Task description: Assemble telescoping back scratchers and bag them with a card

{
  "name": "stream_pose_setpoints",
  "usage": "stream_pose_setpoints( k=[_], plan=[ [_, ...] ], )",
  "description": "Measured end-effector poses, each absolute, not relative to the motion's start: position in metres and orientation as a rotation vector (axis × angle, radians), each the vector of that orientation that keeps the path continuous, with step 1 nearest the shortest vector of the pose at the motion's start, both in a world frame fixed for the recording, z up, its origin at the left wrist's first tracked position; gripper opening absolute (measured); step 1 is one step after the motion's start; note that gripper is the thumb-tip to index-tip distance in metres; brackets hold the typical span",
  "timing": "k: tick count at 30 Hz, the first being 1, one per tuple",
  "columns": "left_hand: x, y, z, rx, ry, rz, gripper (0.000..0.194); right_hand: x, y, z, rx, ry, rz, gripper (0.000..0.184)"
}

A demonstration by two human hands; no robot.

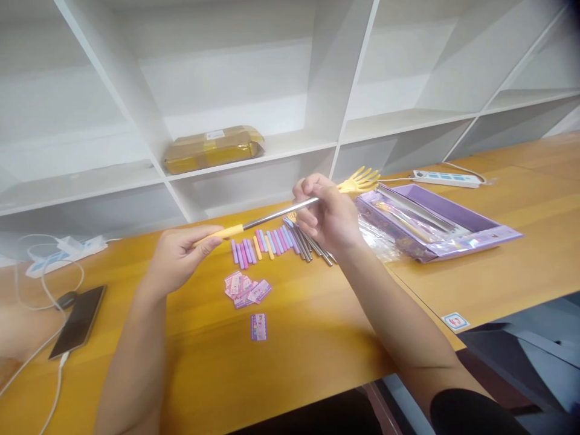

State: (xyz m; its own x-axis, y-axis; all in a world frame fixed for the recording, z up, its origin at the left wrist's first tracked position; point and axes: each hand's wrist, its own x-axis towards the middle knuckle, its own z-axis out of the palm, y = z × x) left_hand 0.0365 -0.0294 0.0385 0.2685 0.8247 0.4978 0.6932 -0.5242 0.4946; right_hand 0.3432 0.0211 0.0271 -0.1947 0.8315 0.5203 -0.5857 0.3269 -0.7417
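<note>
A back scratcher [281, 212] with a metal rod, a yellow handle and a yellow hand-shaped head is held up between both my hands. My left hand [181, 257] pinches the yellow handle. My right hand [333, 211] has its fingers curled round the rod near the head, which sticks out past it to the right. Below lie a row of purple, pink, blue and yellow handles [254, 249] and several metal rods [308, 244], some with coloured heads. Nearer to me are a pile of small printed cards [244, 290] and one single card [258, 327].
An open purple box [475, 238] with wrapped items stands at the right beside clear plastic wrapping [378, 238]. A phone [79, 320] with cables and a power strip [67, 254] lie left. Another power strip [448, 178] is behind the box. A taped parcel [215, 149] sits in the shelf.
</note>
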Motion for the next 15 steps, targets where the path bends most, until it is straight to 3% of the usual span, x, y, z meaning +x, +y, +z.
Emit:
stream_pose_setpoints(
  k=[15],
  plan=[
    [0.046, -0.042, 0.039, 2.742, 1.266, 1.389, 0.020, 0.342, 0.013, 0.028, -0.172, -1.254, 1.265, 0.032]
  ],
)
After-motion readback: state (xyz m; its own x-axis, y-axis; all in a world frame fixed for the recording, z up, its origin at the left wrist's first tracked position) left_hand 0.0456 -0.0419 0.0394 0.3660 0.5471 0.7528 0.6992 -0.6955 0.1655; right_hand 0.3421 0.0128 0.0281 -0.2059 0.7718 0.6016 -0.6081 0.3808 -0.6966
